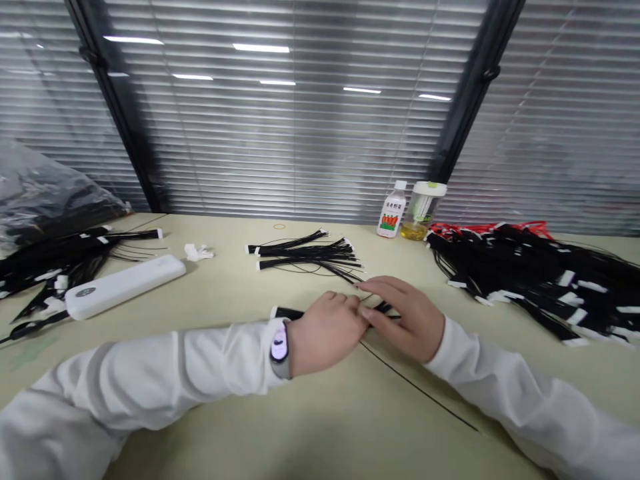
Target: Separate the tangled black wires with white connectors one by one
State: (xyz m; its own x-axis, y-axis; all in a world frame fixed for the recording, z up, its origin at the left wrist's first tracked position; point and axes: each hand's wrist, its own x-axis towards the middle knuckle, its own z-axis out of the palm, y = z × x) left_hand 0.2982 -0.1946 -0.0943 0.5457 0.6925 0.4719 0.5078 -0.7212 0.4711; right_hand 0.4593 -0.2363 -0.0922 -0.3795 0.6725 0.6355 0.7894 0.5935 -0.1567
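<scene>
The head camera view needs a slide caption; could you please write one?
Left hand and right hand handle black wires on a pale desk.

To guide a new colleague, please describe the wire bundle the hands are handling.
On the pale desk below the blinds lie three piles of black wires. In front of the middle pile, one bundle lies between the left hand and right hand, the only one touched.

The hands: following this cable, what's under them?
A black cable bundle runs beneath the left hand and right hand; its end and a thin wire show, its middle is covered.
</scene>
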